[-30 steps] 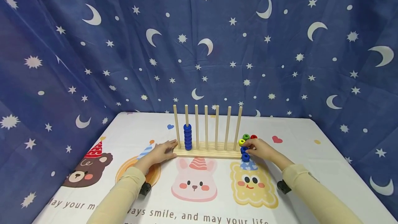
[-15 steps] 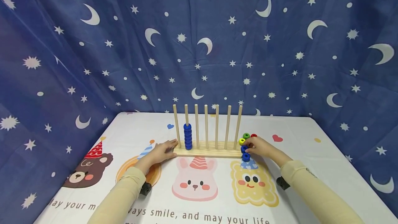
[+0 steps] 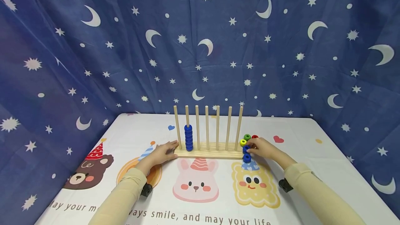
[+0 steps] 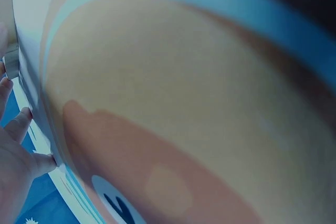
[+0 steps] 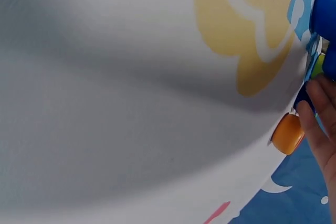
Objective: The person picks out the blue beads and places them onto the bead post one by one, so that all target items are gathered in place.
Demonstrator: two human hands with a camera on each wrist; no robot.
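A wooden abacus stand with several upright pegs sits on the table, a stack of blue beads on its second peg from the left. My left hand holds the left end of the base between thumb and fingers. By the right end, my right hand pinches a blue bead at its fingertips. Another blue bead lies just in front, with a yellow bead, a green bead and a partly hidden red bead behind. An orange-looking bead shows beside the fingers in the right wrist view.
The table is covered by a white cloth printed with cartoon animals and lettering. A blue curtain with moons and stars hangs behind the table and along its sides. Dark wrist cameras hang below both sleeves.
The blue bead at my right fingertips has shifted very slightly right. My left hand and the stand keep their places.
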